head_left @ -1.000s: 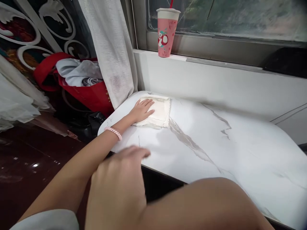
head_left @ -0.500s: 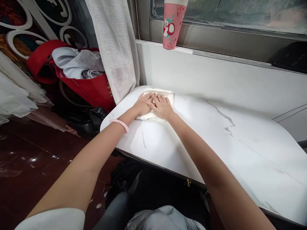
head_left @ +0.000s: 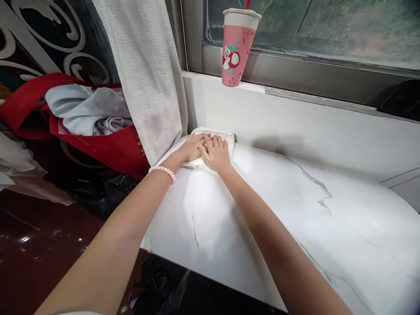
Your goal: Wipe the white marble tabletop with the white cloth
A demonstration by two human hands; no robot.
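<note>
A folded cream cloth (head_left: 211, 131) lies on the far left end of the white marble-patterned table (head_left: 275, 205), close to the wall. Flat on top of it rests my left hand (head_left: 193, 147), fingers stretched out; a pink coil band (head_left: 163, 172) circles that wrist. Beside it and slightly overlapping its fingertips, my right hand (head_left: 215, 153) also presses down on the cloth with spread fingers. Part of the cloth is hidden beneath both hands.
A pink paper cup (head_left: 239, 52) with a red straw stands on the window ledge. Left of the table hang a pale curtain (head_left: 151, 87) and a red bag (head_left: 95, 148) stuffed with light clothing. A dark device (head_left: 402, 99) sits at the ledge's right.
My hands and the cloth have slid a little farther toward the wall. The view has shifted, showing more of the cup and its straw.
</note>
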